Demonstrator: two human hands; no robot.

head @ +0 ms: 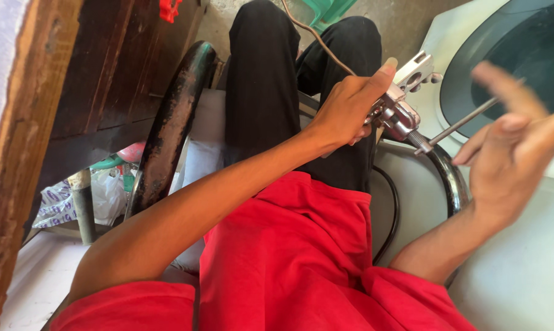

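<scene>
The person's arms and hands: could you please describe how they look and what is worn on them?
Both forearms are bare down to the wrists, with no watch, bracelet or glove showing. Short red sleeves cover the upper arms, matching the red shirt. The left hand has a long thumbnail; the right hand is motion-blurred, so no rings or nails can be made out.

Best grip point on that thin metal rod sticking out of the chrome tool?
Probably the bare far half of the rod, pinched from the right side. Its near end is seated in the chrome tool, which the left hand wraps, so only the outer stretch is free. The right hand is open at that end.
</scene>
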